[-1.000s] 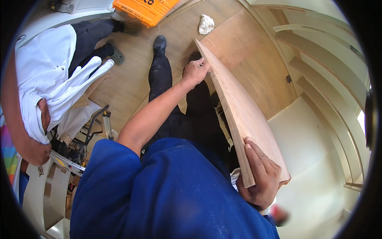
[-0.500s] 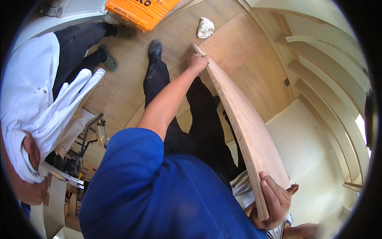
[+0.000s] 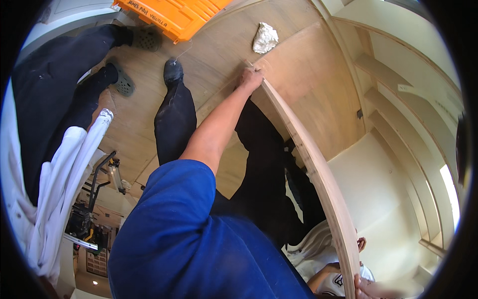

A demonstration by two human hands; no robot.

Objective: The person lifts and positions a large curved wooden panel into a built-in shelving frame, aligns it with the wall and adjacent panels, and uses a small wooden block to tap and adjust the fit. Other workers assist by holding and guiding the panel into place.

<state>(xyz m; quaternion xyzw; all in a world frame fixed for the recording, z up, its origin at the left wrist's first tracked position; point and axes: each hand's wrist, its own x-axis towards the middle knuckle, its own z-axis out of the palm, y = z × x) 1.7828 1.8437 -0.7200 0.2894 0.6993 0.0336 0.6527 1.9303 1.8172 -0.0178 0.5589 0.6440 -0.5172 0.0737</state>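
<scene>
A long light-coloured wooden board (image 3: pixel 318 169) runs from the middle of the view down to the lower right, its narrow edge turned up toward me. My left hand (image 3: pixel 250 78) is closed around its far end. At the near end, by the bottom rim of the view, my right hand (image 3: pixel 364 288) has its fingers against the board. That hand is partly cut off and blurred. Under the board are my dark-trousered legs.
A person in white with dark trousers (image 3: pixel 59 99) and clogs stands close at left. Another person in a white shirt (image 3: pixel 318 244) is beside the board's near end. An orange case (image 3: pixel 179 20), a crumpled white lump (image 3: pixel 265 38) and curved wall shelves (image 3: pixel 398 84) surround the wooden floor.
The board has rolled so its broad face shows less, and its near end has shifted right and down with my right hand. My legs are farther apart. The left person sits lower in view.
</scene>
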